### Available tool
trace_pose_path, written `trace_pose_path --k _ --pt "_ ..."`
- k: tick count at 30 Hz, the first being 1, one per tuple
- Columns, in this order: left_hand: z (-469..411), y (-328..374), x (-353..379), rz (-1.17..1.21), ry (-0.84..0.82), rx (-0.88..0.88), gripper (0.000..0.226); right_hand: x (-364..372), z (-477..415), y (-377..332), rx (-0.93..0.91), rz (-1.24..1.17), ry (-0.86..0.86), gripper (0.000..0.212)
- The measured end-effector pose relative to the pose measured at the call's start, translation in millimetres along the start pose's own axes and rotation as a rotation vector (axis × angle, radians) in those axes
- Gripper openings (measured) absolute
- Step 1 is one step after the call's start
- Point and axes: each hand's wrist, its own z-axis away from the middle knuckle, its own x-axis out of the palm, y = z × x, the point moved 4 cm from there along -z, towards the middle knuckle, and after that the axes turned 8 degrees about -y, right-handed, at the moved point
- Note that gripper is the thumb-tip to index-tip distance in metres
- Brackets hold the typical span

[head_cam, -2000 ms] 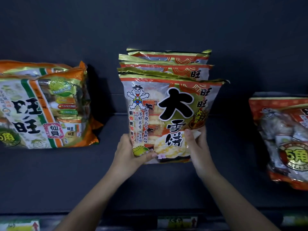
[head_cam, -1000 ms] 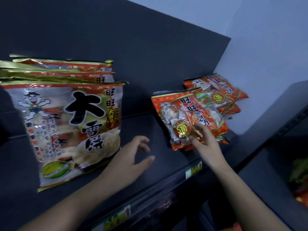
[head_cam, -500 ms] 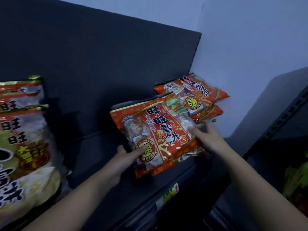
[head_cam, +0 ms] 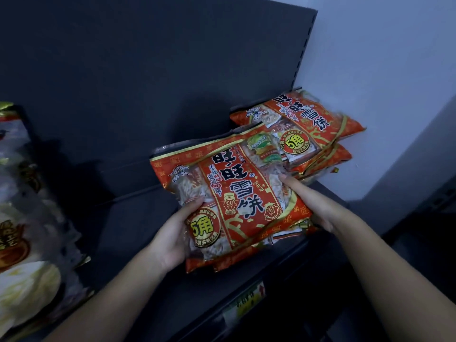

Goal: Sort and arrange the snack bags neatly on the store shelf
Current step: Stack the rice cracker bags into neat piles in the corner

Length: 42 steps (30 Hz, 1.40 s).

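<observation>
Red bags (head_cam: 237, 201) at the shelf's (head_cam: 138, 230) front edge are gripped between our left hand (head_cam: 170, 238) and right hand (head_cam: 318, 208) for straightening; next, we judge, square them before the rear pile (head_cam: 308, 124).

Pretty dim in here, just a dark grey back panel (head_cam: 148, 70) behind the shelf (head_cam: 138, 230), a slotted upright (head_cam: 304, 45) along its right edge and a plain pale wall (head_cam: 382, 58) beyond it.
</observation>
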Motion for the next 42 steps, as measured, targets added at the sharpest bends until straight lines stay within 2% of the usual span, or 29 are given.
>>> trace_pose_path --k 2,5,9,11,12,13,14,15,17,18,19,21,23,26,28,30,32,34,37,38,40,42 --pt "3 2 -5 -0.006 -0.03 0.001 0.098 5 3 -4 -0.009 0.03 -0.007 0.044" --pt "19 5 -15 -0.048 -0.018 0.006 0.1 19 5 -9 -0.03 0.048 -0.023 0.04" --pt "52 22 -28 -0.128 0.051 0.051 0.091 54 2 -14 -0.021 0.062 -0.116 0.043" --pt "59 36 -33 -0.251 0.135 0.069 0.092 76 -2 -21 -0.018 0.087 -0.164 0.033" --pt "67 40 -37 -0.278 0.135 0.113 0.076 86 -5 -26 -0.023 0.084 -0.169 0.029" --pt "70 44 -45 -0.274 0.172 0.151 0.049 93 -7 -29 -0.026 0.086 -0.157 0.028" --pt "73 45 -54 -0.272 0.253 0.154 0.033 101 -10 -33 -0.042 0.102 -0.149 0.033" --pt "71 45 -64 -0.279 0.317 0.145 0.04 107 -12 -36 -0.071 0.139 -0.129 0.044" --pt "75 48 -69 -0.28 0.415 0.162 0.075 110 -16 -41 -0.098 0.24 -0.088 0.071" --pt "75 48 -68 -0.286 0.447 0.165 0.086 108 -18 -43 -0.106 0.291 -0.068 0.077" --pt "75 47 -65 -0.281 0.438 0.192 0.093 106 -17 -47 -0.122 0.331 -0.04 0.074" --pt "69 48 -57 -0.269 0.426 0.265 0.088 97 -16 -54 -0.172 0.371 0.057 0.06" --pt "64 52 -47 -0.317 0.472 0.347 0.077 90 -19 -55 -0.206 0.355 0.135 0.058" --pt "60 53 -41 -0.305 0.501 0.385 0.063 91 -22 -50 -0.171 0.394 0.097 0.058" --pt "65 53 -43 -0.339 0.515 0.403 0.057 93 -23 -47 -0.148 0.329 0.016 0.058" --pt "71 62 -41 -0.593 0.637 0.516 0.061 86 -18 -49 -0.164 0.304 0.007 0.053" --pt "80 74 -22 -0.982 0.694 0.707 0.078 68 -15 -56 -0.271 0.299 0.145 0.038" --pt "81 81 9 -1.237 0.56 0.801 0.079 45 -7 -67 -0.453 0.213 0.346 0.018" --pt "61 80 48 -1.31 0.268 0.658 0.074 4 15 -84 -0.647 -0.017 0.669 0.02" --pt "49 79 61 -1.333 0.185 0.574 0.075 -10 18 -86 -0.664 -0.101 0.746 0.019" --pt "20 76 81 -1.347 0.031 0.364 0.079 -35 13 -81 -0.582 -0.282 0.81 0.011" --pt "-12 74 99 -1.228 -0.046 0.161 0.08 -59 -7 -62 -0.471 -0.431 0.8 0.033"
